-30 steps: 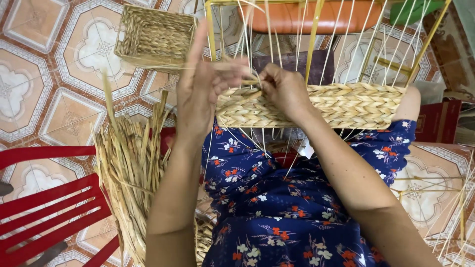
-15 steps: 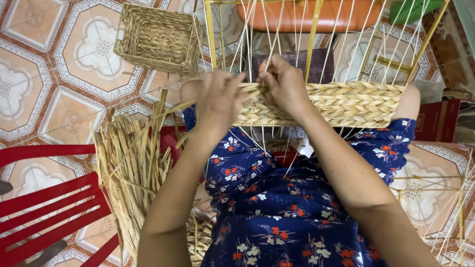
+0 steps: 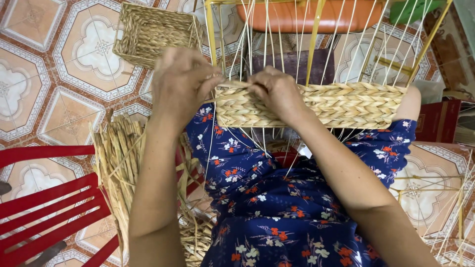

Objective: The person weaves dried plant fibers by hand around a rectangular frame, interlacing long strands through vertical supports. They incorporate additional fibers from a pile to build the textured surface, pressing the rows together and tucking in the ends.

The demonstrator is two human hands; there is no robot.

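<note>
A half-woven straw basket (image 3: 346,105) rests on my lap, built on a yellow wire frame (image 3: 212,34) with thin pale upright strands. My left hand (image 3: 180,81) grips a straw strand at the basket's left end, fingers closed around it. My right hand (image 3: 277,91) pinches the same woven row just to the right, pressing it against the uprights. Both hands almost touch at the top edge of the weave. I wear a blue dress with a red and white flower print (image 3: 277,207).
A bundle of loose dry straw (image 3: 121,163) lies at my left knee. A finished woven rectangular basket (image 3: 156,32) stands on the patterned tile floor. A red slatted chair (image 3: 44,207) is at lower left, an orange tub (image 3: 307,15) behind the frame.
My left hand came down from a raised, spread position and closed on the strand at the basket's left end. The right hand stayed on the weave.
</note>
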